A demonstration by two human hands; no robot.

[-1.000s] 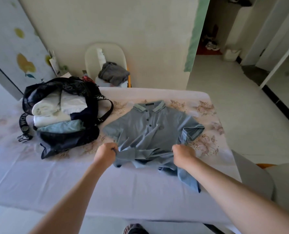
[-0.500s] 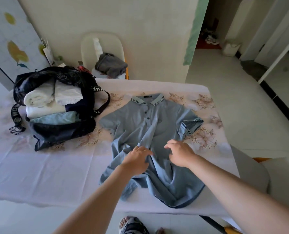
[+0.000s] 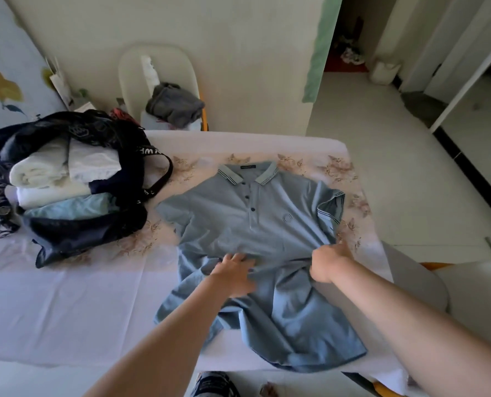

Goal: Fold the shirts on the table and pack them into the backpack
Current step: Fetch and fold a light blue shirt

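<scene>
Both forearms (image 3: 164, 339) bare from the left hand (image 3: 234, 275) and right hand (image 3: 326, 262) back to the frame edge. Below the left hand, on the floor: dark patterned footwear (image 3: 214, 383), type unclear.

Blue-grey polo shirt (image 3: 233, 224) lies face-up, unfolded, beside the stuffed backpack (image 3: 75, 233).

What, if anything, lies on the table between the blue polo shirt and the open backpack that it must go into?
Nothing visible lies on the table between the polo shirt and the backpack; only the backpack's own strap curves toward the shirt. The folded clothes already inside fill much of the opening.
</scene>
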